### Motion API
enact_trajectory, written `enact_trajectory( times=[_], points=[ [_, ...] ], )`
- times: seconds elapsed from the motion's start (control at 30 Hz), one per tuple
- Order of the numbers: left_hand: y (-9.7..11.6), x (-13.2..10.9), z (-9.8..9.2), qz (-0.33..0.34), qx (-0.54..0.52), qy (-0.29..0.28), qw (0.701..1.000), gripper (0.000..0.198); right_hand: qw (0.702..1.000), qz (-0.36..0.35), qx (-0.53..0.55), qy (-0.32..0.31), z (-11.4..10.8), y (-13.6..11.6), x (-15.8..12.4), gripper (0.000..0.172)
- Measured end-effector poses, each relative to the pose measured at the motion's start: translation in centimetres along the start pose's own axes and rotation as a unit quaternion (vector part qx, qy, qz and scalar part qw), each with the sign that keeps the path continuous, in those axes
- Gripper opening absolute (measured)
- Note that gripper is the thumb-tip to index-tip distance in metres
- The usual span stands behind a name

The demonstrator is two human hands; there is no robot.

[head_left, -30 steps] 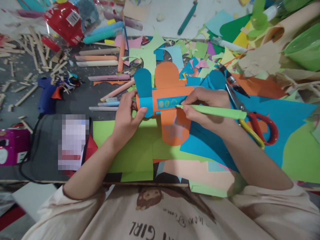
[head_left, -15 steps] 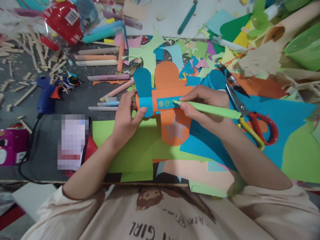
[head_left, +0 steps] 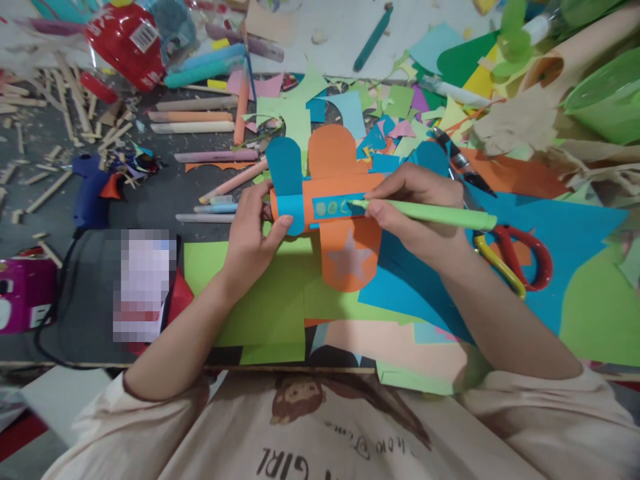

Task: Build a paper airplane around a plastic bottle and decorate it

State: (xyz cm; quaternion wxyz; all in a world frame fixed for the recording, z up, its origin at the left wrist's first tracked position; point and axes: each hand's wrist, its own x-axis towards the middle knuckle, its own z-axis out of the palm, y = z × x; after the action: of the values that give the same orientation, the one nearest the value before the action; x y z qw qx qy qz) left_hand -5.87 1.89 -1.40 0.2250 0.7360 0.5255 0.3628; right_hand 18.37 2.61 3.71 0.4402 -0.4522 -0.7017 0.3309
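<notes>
An orange and blue paper airplane (head_left: 330,186) lies across the middle, with rounded wings and a pale star on its near wing. My left hand (head_left: 256,227) grips its left end, thumb on the blue band. Between the fingers of my right hand (head_left: 417,207) is a light green marker (head_left: 445,215), its tip at the blue strip (head_left: 330,207) on the plane's body. Green round marks show on that strip, the rightmost one only a curve. Part of the plane's right end is hidden behind my right hand.
Red-and-yellow scissors (head_left: 535,260) lie right of my right hand, beside a craft knife (head_left: 465,163). A blue glue gun (head_left: 93,190) and a phone (head_left: 145,283) are at left. Several markers (head_left: 195,117) and paper scraps (head_left: 400,100) cover the far side.
My right hand and the marker have shifted slightly right along the blue strip. The marker leans a little flatter. My left hand stays on the plane.
</notes>
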Motion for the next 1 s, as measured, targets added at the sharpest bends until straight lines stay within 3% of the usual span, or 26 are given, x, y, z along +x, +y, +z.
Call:
enact_trajectory(
  times=[0.37, 0.7, 1.0],
  points=[
    [-0.11, 0.02, 0.02, 0.016, 0.013, 0.011, 1.0, 0.048, 0.998, -0.019, -0.008, -0.058, 0.02, -0.16, -0.15, 0.015],
    [-0.02, 0.06, 0.02, 0.013, 0.011, 0.011, 1.0, 0.046, 0.999, 0.022, -0.023, -0.017, -0.06, 0.03, -0.13, 0.02],
    [-0.37, 0.01, 0.2, 0.011, 0.009, 0.014, 1.0, 0.048, 0.998, 0.009, -0.01, -0.057, -0.04, -0.03, -0.06, 0.019]
  ],
)
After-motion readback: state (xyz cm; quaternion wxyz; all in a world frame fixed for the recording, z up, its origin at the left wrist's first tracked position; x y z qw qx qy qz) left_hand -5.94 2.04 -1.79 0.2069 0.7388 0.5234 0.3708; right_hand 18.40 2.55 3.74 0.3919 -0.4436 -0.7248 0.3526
